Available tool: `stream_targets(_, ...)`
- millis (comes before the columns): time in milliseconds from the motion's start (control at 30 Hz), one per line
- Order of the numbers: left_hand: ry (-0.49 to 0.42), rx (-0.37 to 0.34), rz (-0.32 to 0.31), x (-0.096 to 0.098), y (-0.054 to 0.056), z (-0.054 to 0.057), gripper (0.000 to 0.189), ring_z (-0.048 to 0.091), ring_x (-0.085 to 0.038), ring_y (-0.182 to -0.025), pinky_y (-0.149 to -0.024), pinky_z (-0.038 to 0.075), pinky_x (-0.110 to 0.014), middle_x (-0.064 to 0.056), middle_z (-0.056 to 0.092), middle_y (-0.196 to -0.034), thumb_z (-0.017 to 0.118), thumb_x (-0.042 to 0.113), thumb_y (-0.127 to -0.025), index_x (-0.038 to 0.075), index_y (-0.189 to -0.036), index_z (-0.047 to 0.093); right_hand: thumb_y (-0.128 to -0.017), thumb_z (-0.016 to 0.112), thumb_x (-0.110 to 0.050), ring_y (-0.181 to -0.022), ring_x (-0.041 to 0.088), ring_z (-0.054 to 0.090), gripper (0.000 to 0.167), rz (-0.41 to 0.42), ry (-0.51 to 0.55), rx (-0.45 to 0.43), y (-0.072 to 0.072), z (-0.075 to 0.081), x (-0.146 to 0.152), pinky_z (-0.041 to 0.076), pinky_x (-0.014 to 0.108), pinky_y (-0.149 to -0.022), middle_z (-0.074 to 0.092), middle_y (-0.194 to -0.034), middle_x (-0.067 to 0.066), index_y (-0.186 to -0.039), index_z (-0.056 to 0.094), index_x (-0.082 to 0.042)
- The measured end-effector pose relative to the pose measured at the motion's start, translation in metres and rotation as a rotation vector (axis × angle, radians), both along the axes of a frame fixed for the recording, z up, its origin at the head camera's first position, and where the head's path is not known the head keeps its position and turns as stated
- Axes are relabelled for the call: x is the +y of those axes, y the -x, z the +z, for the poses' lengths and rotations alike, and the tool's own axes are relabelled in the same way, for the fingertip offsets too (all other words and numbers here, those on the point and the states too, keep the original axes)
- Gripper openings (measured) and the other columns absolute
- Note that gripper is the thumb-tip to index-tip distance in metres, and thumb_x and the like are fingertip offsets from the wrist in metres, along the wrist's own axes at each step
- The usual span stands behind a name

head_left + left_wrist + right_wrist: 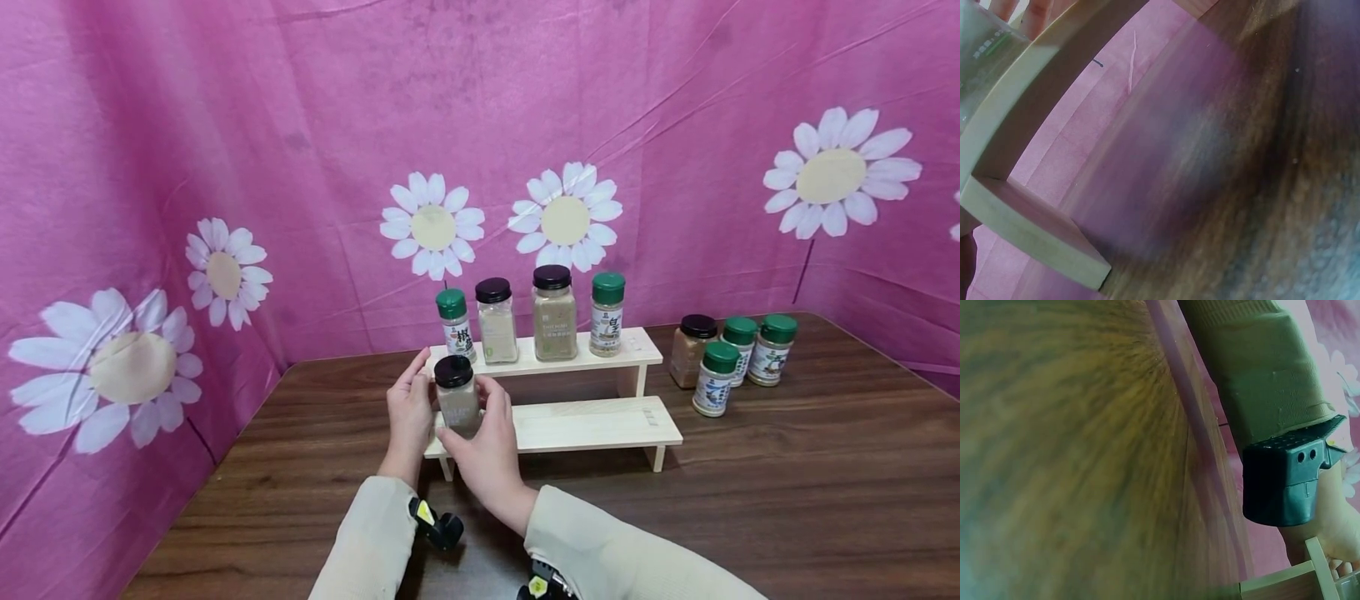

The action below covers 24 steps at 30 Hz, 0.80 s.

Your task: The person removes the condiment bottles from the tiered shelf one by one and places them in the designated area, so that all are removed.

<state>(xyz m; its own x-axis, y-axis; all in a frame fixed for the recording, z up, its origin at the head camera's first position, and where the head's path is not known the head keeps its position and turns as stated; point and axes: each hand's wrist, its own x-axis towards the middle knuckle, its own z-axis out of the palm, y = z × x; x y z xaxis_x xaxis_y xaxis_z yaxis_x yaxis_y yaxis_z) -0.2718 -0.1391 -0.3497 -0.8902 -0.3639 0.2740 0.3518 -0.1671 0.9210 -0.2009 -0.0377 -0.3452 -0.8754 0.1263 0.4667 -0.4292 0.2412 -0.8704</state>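
A clear jar of pale brown powder with a black lid stands upright at the left end of the lower tier of a light wooden stand. My right hand grips it, thumb in front and fingers round its right side. Along its left side lies my left hand, index finger pointing upward; the right wrist view shows that hand's other fingers curled near the jar. The jar hides the left thumb. In the left wrist view the jar shows partly, above the stand's edge.
The upper tier holds a small green-lidded shaker, a black-lidded jar, a taller black-lidded jar and another green-lidded shaker. Right of the stand, several green-lidded shakers and a black-lidded brown jar stand on the wooden table.
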Motion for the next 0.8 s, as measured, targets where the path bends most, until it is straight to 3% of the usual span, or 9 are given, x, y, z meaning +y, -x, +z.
stream_targets(400, 0.004, -0.007, 0.004, -0.0016, 0.0002, -0.0010, 0.043, 0.059, -0.002, -0.073, -0.068, 0.054, -0.018, -0.002, 0.067, -0.090, 0.040, 0.001, -0.085, 0.001, -0.125, 0.057, -0.068, 0.077, -0.003, -0.104, 0.026, 0.050, 0.068, -0.017, 0.001, 0.008, 0.0027, -0.0002, -0.0017, 0.045, 0.041, -0.090, 0.049, -0.115, 0.011, -0.126, 0.042, -0.005)
stream_targets(533, 0.006, 0.001, 0.010, -0.0017, 0.0005, -0.0006, 0.044, 0.057, -0.001, -0.070, -0.067, 0.054, -0.017, 0.002, 0.064, -0.080, 0.040, 0.000, -0.084, 0.000, -0.125, 0.057, -0.068, 0.077, -0.004, -0.104, 0.024, 0.051, 0.067, 0.002, 0.012, 0.003, 0.0023, 0.0008, 0.0005, 0.046, 0.040, -0.089, 0.051, -0.114, 0.010, -0.125, 0.042, -0.006)
stream_targets(800, -0.006, -0.006, -0.008, -0.0007, 0.0008, -0.0013, 0.043, 0.059, -0.002, -0.072, -0.070, 0.054, -0.019, -0.001, 0.066, -0.087, 0.042, 0.001, -0.085, 0.000, -0.126, 0.056, -0.069, 0.077, -0.008, -0.101, 0.021, 0.050, 0.067, 0.018, 0.026, -0.044, 0.0022, 0.0003, 0.0042, 0.044, 0.032, -0.080, 0.050, -0.113, 0.007, -0.126, 0.042, -0.010)
